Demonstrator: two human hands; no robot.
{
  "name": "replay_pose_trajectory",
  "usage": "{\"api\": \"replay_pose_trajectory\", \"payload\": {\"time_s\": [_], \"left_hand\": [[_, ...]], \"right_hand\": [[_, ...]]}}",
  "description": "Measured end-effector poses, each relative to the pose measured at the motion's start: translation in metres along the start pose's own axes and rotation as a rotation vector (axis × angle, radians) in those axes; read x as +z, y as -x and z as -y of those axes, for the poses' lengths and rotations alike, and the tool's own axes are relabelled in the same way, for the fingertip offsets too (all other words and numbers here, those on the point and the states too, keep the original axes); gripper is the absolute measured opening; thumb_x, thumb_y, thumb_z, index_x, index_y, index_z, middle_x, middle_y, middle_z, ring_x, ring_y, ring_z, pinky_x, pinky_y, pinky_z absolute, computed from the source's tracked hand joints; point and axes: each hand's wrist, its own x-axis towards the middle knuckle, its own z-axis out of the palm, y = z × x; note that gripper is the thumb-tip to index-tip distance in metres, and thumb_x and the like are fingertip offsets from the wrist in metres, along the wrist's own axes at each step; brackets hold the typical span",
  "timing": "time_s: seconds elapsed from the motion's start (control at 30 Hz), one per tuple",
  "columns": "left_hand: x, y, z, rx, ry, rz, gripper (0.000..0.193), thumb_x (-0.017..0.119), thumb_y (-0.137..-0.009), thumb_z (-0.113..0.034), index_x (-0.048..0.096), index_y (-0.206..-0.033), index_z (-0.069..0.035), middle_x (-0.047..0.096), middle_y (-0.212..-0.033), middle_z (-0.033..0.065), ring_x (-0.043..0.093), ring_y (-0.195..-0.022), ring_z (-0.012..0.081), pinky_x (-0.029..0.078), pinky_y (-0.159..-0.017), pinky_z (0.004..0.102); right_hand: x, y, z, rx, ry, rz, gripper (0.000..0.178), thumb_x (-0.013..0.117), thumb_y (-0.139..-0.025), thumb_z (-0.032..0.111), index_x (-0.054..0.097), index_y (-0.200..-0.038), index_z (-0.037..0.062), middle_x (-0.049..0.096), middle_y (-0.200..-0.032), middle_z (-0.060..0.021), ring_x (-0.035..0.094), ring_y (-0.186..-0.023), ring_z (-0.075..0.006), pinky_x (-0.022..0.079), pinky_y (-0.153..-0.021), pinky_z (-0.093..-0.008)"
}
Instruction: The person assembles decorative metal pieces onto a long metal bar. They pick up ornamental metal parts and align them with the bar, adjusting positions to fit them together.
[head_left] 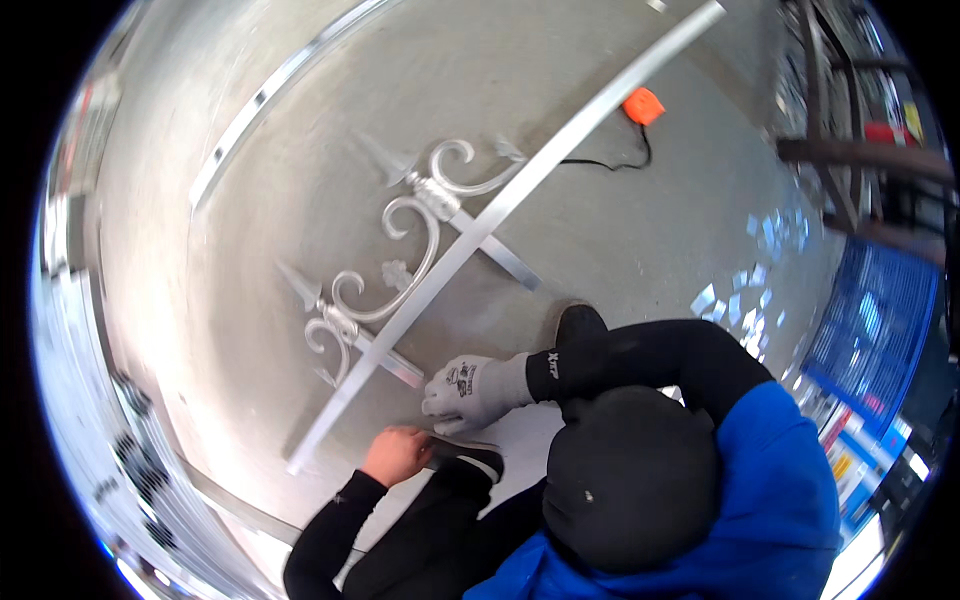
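A silver ornamental fence panel (462, 243) lies on the floor, with a long straight bar, spear-tipped posts and curled scrolls. My right hand (468, 390) wears a pale grey glove. Its fingers are curled beside the lower end of a short post; what they hold, if anything, is not visible. Close by on the near side, my bare left hand (396, 455) is closed next to a dark shoe (470, 453). Its fingertips are partly hidden, so anything in them does not show. Black sleeves cover both forearms.
An orange box-like object (643, 106) with a black cord lies beyond the bar. A long metal strip (262, 98) rests at the far left. On the right are scattered shiny pieces (745, 300), a blue crate (872, 320) and a dark metal frame (850, 150).
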Motion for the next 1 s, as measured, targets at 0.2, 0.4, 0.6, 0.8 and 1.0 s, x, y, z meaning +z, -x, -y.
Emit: {"api": "replay_pose_trajectory", "payload": {"time_s": [0.2, 0.4, 0.6, 0.8, 1.0], "left_hand": [[-0.001, -0.023, -0.012, 0.051, -0.169, 0.294, 0.016, 0.067, -0.087, -0.025, 0.072, -0.087, -0.01, 0.072, -0.077, 0.0102, 0.074, -0.076, 0.0325, 0.058, -0.065, 0.048], [-0.034, -0.054, 0.018, -0.028, -0.295, 0.083, 0.017, 0.069, -0.082, -0.027, 0.069, -0.081, -0.01, 0.07, -0.073, 0.0114, 0.072, -0.07, 0.0331, 0.054, -0.068, 0.0477], [-0.039, -0.06, 0.025, -0.097, -0.269, 0.142, 0.016, 0.068, -0.081, -0.024, 0.071, -0.081, -0.009, 0.07, -0.069, 0.0134, 0.073, -0.069, 0.0353, 0.057, -0.067, 0.0479], [-0.009, -0.029, 0.031, -0.103, -0.266, 0.259, 0.012, 0.067, -0.083, -0.02, 0.071, -0.083, -0.009, 0.072, -0.072, 0.0129, 0.073, -0.071, 0.0351, 0.057, -0.067, 0.0479], [-0.016, -0.022, 0.022, -0.22, -0.163, 0.177, 0.036, 0.063, -0.088, -0.018, 0.066, -0.124, -0.017, 0.069, -0.068, 0.0105, 0.072, -0.069, 0.0335, 0.054, -0.065, 0.0469]], "right_hand": [[0.01, 0.008, -0.009, 0.078, 0.075, 0.048, 0.033, 0.064, -0.097, 0.043, 0.068, -0.103, 0.0108, 0.069, -0.103, -0.0143, 0.069, -0.099, -0.0369, 0.054, -0.088, -0.0495], [0.015, 0.019, -0.013, 0.143, 0.115, 0.123, 0.04, 0.062, -0.098, 0.047, 0.068, -0.113, 0.0097, 0.069, -0.107, -0.0146, 0.068, -0.105, -0.0355, 0.053, -0.094, -0.0483], [0.014, 0.029, -0.024, 0.233, 0.205, 0.225, 0.042, 0.061, -0.098, 0.048, 0.066, -0.113, 0.0089, 0.07, -0.108, -0.0154, 0.068, -0.105, -0.0358, 0.054, -0.094, -0.048], [0.019, 0.033, -0.035, 0.319, 0.267, 0.369, 0.05, 0.061, -0.1, 0.05, 0.066, -0.126, 0.0078, 0.069, -0.113, -0.015, 0.067, -0.109, -0.0352, 0.053, -0.097, -0.0463], [0.019, 0.028, -0.036, 0.343, 0.251, 0.349, 0.051, 0.061, -0.1, 0.05, 0.065, -0.129, 0.0084, 0.07, -0.121, -0.0164, 0.067, -0.113, -0.0356, 0.052, -0.099, -0.0466]]}}
